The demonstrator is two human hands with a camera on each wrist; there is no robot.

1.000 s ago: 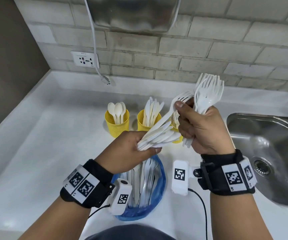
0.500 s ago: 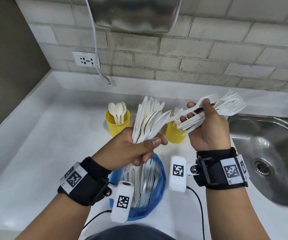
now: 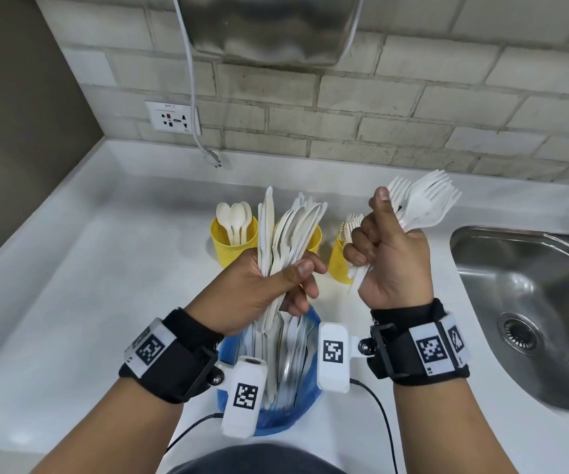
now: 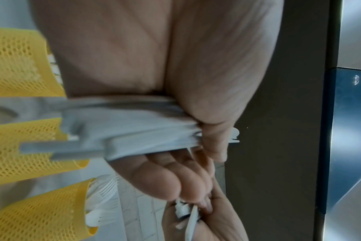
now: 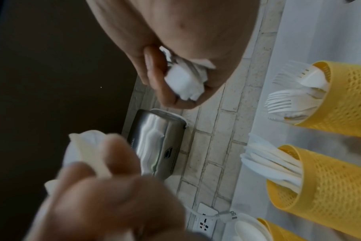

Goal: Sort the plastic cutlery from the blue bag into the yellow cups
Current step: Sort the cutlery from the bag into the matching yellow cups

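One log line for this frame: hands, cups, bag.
left hand: grips knives | right hand: grips forks | yellow cups: partly filled | blue bag: cutlery left

- The right hand now holds its forks upright, tines up, no longer level;
- the left hand has raised its knife bundle upright.

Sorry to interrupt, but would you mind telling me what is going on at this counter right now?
A person is sorting white plastic cutlery. Their left hand grips a mixed bundle above the blue bag, which still holds more pieces. Their right hand holds a bunch of forks upright near the fork cup. The spoon cup and the knife cup already hold some pieces. A sink lies to the right.
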